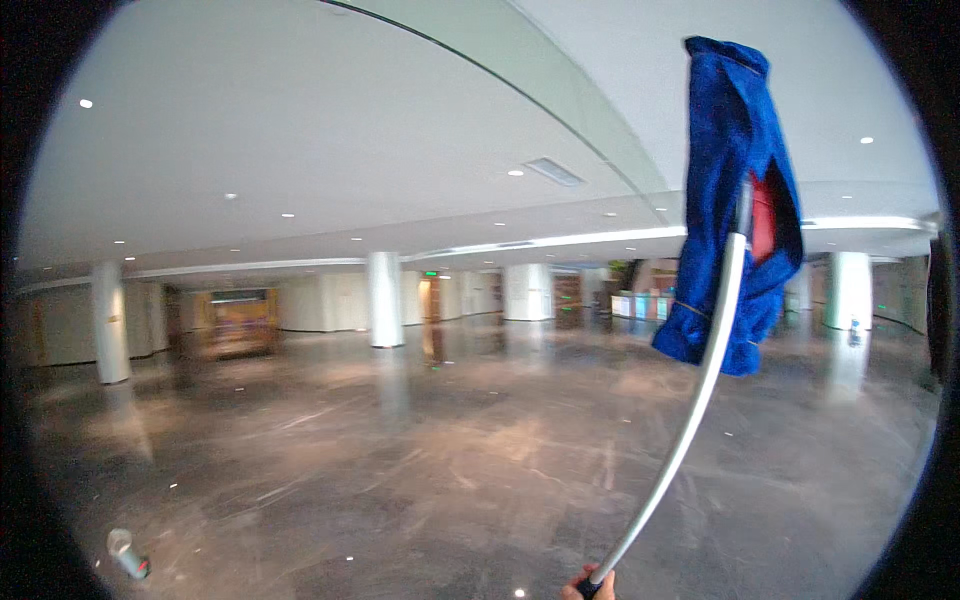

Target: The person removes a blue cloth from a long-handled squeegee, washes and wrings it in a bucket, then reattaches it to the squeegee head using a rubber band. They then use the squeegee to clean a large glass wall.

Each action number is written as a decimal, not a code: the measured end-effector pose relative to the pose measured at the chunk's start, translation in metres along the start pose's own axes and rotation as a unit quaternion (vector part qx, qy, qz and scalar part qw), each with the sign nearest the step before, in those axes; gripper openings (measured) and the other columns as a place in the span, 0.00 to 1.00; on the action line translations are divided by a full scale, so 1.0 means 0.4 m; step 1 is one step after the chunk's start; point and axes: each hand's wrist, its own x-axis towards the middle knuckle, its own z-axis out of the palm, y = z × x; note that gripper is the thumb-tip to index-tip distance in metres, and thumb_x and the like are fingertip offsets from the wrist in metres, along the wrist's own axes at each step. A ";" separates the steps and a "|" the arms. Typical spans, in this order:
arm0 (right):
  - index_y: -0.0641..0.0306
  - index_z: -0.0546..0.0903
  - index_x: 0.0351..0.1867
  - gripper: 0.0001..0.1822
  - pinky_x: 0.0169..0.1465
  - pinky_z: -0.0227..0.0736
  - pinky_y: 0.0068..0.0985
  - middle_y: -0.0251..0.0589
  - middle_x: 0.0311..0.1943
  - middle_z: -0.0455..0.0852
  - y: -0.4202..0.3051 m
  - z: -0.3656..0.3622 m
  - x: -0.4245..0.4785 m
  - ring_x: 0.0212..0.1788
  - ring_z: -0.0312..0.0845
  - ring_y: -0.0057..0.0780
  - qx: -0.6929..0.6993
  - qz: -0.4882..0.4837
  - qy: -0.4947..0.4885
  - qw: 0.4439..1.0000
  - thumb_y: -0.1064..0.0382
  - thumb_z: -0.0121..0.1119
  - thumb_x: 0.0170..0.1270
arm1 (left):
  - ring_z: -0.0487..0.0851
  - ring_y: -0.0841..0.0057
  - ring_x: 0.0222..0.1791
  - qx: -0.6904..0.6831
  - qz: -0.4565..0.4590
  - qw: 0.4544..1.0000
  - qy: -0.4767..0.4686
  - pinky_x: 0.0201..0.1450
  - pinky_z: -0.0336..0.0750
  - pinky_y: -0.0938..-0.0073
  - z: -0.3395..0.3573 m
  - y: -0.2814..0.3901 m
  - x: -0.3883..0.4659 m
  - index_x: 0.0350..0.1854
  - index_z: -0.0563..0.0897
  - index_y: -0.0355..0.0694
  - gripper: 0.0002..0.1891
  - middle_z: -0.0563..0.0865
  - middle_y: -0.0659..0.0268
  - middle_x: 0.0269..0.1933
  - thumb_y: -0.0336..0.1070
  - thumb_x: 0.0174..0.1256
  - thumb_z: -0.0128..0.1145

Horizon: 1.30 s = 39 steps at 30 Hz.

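At the bottom edge, my right hand (589,585) grips the dark lower end of a long silver metal pole (701,405). The pole rises upward and looks bowed by the lens. Its top end carries a flat mop head with a blue cloth cover (716,150), held up high against the ceiling and far hall. Through a gap in the cloth a red part (762,221) shows beside the pole joint. Only the fingers and part of the hand are visible. My left hand is out of view.
A wide hall with a glossy dark floor (465,465) lies ahead. White round columns (385,300) stand across it. A blurred grey cylindrical object (127,553) is on the floor at lower left. Recessed lights and an air vent (553,172) mark the low ceiling.
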 end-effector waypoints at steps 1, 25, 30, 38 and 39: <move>0.66 0.73 0.50 0.16 0.32 0.68 0.17 0.32 0.33 0.77 -0.033 0.020 0.032 0.31 0.70 0.18 0.025 0.015 0.032 0.999 0.70 0.61 0.62 | 0.69 0.82 0.25 0.005 -0.009 1.000 0.027 0.28 0.66 0.77 -0.010 0.009 -0.003 0.39 0.82 0.39 0.26 0.73 0.74 0.22 0.62 0.69 0.49; 0.67 0.76 0.35 0.07 0.22 0.67 0.25 0.35 0.19 0.76 -0.290 -0.006 0.062 0.18 0.71 0.22 0.238 0.174 -0.303 0.906 0.69 0.62 0.58 | 0.72 0.78 0.27 0.015 -0.139 0.882 0.449 0.29 0.69 0.74 0.306 0.155 -0.302 0.41 0.83 0.39 0.27 0.76 0.70 0.24 0.62 0.67 0.51; 0.71 0.72 0.32 0.06 0.17 0.66 0.29 0.42 0.16 0.72 -0.317 0.134 0.034 0.14 0.68 0.26 0.370 0.130 -0.301 0.869 0.80 0.55 0.56 | 0.73 0.78 0.27 0.023 -0.139 0.881 0.452 0.30 0.69 0.73 0.327 0.147 -0.423 0.41 0.83 0.39 0.27 0.77 0.69 0.24 0.63 0.67 0.51; 0.66 0.76 0.35 0.05 0.21 0.69 0.23 0.38 0.19 0.78 -0.396 0.374 -0.280 0.18 0.74 0.22 0.378 0.157 -0.382 0.829 0.76 0.59 0.60 | 0.74 0.76 0.28 0.029 -0.147 0.880 0.451 0.30 0.70 0.73 0.338 0.201 -0.615 0.41 0.83 0.39 0.27 0.78 0.68 0.25 0.63 0.66 0.51; 0.66 0.76 0.35 0.04 0.21 0.68 0.22 0.37 0.19 0.78 -0.407 0.384 -0.320 0.18 0.74 0.21 0.376 0.169 -0.394 0.821 0.75 0.60 0.61 | 0.75 0.76 0.28 0.029 -0.145 0.883 0.445 0.30 0.71 0.72 0.341 0.205 -0.625 0.41 0.83 0.39 0.27 0.78 0.68 0.25 0.63 0.66 0.51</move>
